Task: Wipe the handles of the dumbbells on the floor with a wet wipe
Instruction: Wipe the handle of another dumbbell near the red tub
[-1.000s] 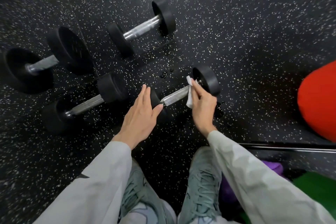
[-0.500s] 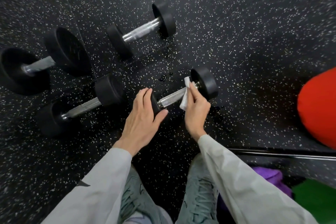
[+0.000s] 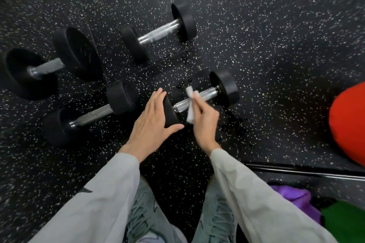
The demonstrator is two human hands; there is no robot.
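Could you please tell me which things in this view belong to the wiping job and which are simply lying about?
Part of the job:
- wet wipe, pinched in the right hand
- near dumbbell, steadied by the left hand
- three other dumbbells

Just lying about:
- red cushion
- purple thing
- green thing
- black bar

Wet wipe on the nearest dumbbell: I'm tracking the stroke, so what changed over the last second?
The right hand, pinching the wet wipe, slid it along the handle from the far weight toward the middle, nearer the left hand. The left hand kept bracing the near weight; nothing was taken or let go. The other three dumbbells stayed put.
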